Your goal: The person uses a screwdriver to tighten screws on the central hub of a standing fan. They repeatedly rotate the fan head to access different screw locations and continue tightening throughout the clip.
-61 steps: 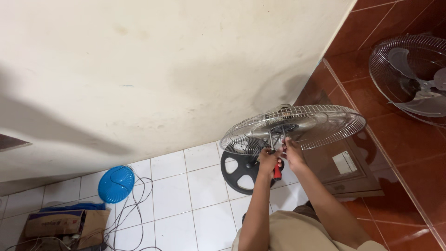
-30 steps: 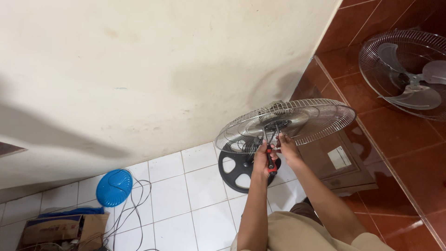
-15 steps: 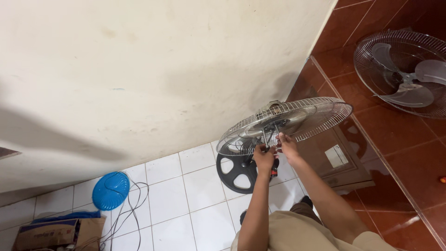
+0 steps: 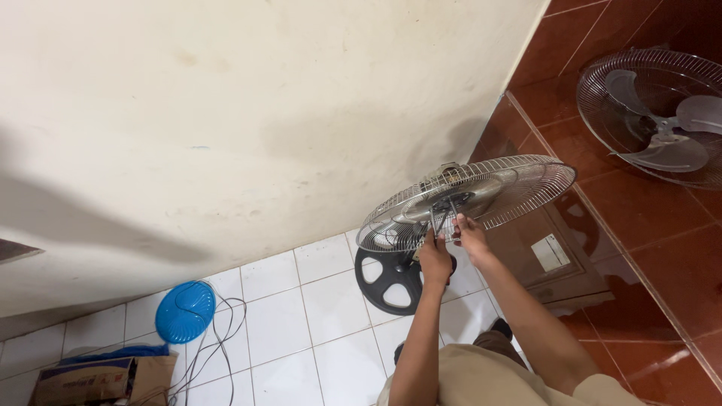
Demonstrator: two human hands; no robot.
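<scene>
A standing fan with a wire guard tilts flat in front of me, its metal blades showing through the wires. My left hand is closed around a red-handled tool at the fan's hub, just under the guard. My right hand pinches the guard's centre beside it. The fan's black round base rests on the white tiles below.
A second fan guard with blades lies on the red-brown tiles at right. A brown cardboard box sits under the fan. A blue round cover, loose cables and another carton lie at lower left. A cream wall is close ahead.
The view has drifted slightly, so the fan and my hands sit a little higher and to the right. Both hands stay at the hub.
</scene>
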